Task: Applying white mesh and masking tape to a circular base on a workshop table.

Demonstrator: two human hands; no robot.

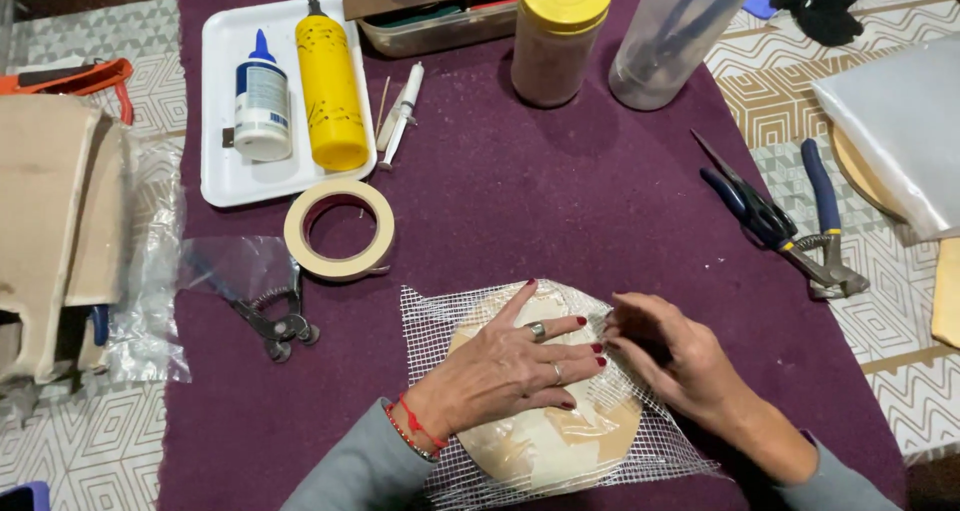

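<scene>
A round tan disc [560, 441] lies on the purple cloth [560, 201] near the front edge, with a square of white mesh [435, 316] spread over it. My left hand [510, 366] lies flat on the mesh and disc, fingers spread and pointing right. My right hand [670, 356] rests at the disc's right edge, its fingertips pinched at the mesh close to my left fingertips. What my right fingers grip is hidden.
A roll of masking tape [338, 229] and small nippers [275, 323] lie to the left. A white tray [225, 176] holds a white glue bottle [262, 106] and a yellow bottle [330, 86]. Blue-handled pliers [775, 221] lie right. A yellow-lidded jar [560, 36] stands behind.
</scene>
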